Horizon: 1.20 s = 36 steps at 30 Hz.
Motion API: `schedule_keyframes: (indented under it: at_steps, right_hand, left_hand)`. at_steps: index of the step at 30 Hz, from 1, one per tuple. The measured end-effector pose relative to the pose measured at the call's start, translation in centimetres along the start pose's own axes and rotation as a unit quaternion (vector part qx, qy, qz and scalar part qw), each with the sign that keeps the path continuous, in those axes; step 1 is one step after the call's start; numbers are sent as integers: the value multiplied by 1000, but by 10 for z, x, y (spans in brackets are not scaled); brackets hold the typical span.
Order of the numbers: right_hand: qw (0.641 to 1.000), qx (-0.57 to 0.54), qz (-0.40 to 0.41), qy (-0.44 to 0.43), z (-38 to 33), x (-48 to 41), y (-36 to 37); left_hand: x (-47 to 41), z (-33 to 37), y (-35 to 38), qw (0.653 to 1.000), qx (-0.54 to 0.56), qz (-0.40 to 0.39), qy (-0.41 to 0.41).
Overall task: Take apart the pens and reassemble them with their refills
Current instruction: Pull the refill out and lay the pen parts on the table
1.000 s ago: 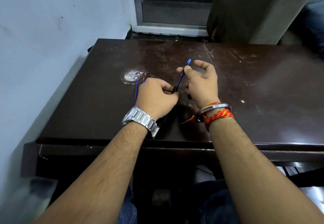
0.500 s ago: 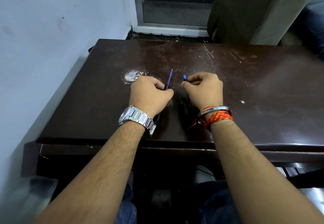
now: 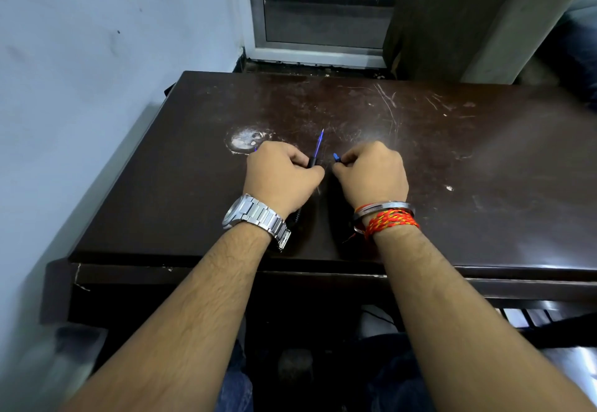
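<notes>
Blue refill (image 3: pixel 318 145) — forward of the left hand (image 3: pixel 281 174) grip, tip outward

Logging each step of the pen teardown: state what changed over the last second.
The right hand dropped from its raised pose and curled in, taking the blue-tipped piece off the refill, which now sticks bare from the black barrel in the left hand. The left hand kept hold of the barrel; nothing shifted in the last half second.

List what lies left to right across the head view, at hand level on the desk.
White scuff mark, left hand, blue refill of the pen it grips, small blue pen part, right hand pinching it, white speck.
</notes>
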State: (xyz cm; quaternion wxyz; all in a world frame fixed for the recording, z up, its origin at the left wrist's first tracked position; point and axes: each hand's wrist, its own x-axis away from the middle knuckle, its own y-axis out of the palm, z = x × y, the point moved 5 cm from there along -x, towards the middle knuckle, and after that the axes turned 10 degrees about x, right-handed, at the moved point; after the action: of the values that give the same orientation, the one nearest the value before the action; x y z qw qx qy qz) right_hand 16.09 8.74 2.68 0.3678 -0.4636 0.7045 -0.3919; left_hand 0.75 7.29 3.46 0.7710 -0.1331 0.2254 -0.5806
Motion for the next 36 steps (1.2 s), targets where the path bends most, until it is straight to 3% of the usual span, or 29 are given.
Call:
schedule_keyframes:
  at_steps: [7, 14, 16, 20, 26, 33, 36]
  right_hand:
    - [1000, 9, -2, -2, 3, 0, 3]
    - [989, -143, 37, 18, 0, -3, -3]
    - [979, -202, 12, 26, 0, -5, 1]
    - [931, -345, -113, 39, -6, -5, 16]
    - [934, -332, -126, 25, -6, -5, 19]
    - [906, -417, 37, 56, 10, -16, -5]
    - [893, -437, 79, 70, 15, -18, -12]
  left_hand:
    - [0, -3, 3, 1000, -1, -8, -12]
    - [0, -1, 1, 1000, 0, -12, -10]
    - [1, -1, 1, 1000, 3, -15, -8]
    - [1, 0, 1, 1000, 15, -17, 3]
    - [3, 0, 5, 999, 30, -35, 13]
    - [5, -3, 11, 996, 12, -79, -25]
    - [1, -7, 7, 997, 10, -47, -52]
